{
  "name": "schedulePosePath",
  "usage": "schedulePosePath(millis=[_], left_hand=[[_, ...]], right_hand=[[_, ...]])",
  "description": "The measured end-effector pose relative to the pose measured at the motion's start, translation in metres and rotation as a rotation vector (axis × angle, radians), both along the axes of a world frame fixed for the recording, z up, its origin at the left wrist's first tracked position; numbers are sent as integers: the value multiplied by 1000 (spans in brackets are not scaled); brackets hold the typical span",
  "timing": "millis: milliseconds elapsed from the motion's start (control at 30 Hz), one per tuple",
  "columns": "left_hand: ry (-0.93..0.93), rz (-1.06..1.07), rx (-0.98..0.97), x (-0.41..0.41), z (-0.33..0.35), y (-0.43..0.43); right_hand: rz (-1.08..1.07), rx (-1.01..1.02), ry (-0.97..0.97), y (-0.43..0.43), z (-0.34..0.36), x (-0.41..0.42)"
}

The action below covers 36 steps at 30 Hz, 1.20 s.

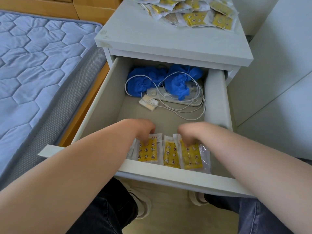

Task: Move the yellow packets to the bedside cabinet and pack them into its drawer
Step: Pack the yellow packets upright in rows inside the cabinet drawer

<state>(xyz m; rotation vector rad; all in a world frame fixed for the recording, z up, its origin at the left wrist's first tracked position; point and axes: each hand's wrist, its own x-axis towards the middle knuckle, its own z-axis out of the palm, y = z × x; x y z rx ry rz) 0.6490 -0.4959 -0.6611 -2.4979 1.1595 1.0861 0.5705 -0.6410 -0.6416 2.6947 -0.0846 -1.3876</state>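
Note:
The white bedside cabinet (168, 43) has its drawer (168, 173) pulled out toward me. Several yellow packets (170, 154) stand in a row against the drawer's front wall. My left hand (143, 129) reaches down with curled fingers onto the left packet (148, 152). My right hand (189, 132) has its fingertips curled on the right packet (192, 156). A heap of yellow packets (190, 10) lies on the cabinet top at the back right.
At the drawer's back lie blue crumpled gloves (179, 80), a white cable (185, 108), a white power strip (175, 97) and a small white box (148, 103). A bed with a blue quilted mattress (37, 70) stands on the left. A white wardrobe (278, 81) is on the right.

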Motion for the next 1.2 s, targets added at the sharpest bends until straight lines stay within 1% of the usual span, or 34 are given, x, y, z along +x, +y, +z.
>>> schedulePosePath(millis=[67,133,233,433,600,733,833,933,1067,1200], left_hand=[[-14,-17,30,0,-2,0],[4,-22,29,-2,-2,0],[15,-46,5,-4,0,-1],[2,-117,38,-10,1,-4],[-21,-127,54,-10,0,-5],[-81,-174,94,-10,-1,-5],[-71,-167,135,-10,-2,-4],[-47,-145,111,-10,-1,-4],[0,-94,45,-10,0,-7],[10,-99,68,-10,1,-7]], right_hand=[[37,-77,86,6,-10,-3],[43,-115,84,5,-12,-3],[12,-96,38,0,-9,-6],[52,-74,95,0,-14,-11],[22,-60,24,-1,-13,-8],[62,-72,127,1,-13,-9],[77,-77,148,-1,-12,-11],[29,-28,90,-3,-10,-10],[-26,62,-75,-3,-12,-8],[-52,190,-129,2,-15,-7]])
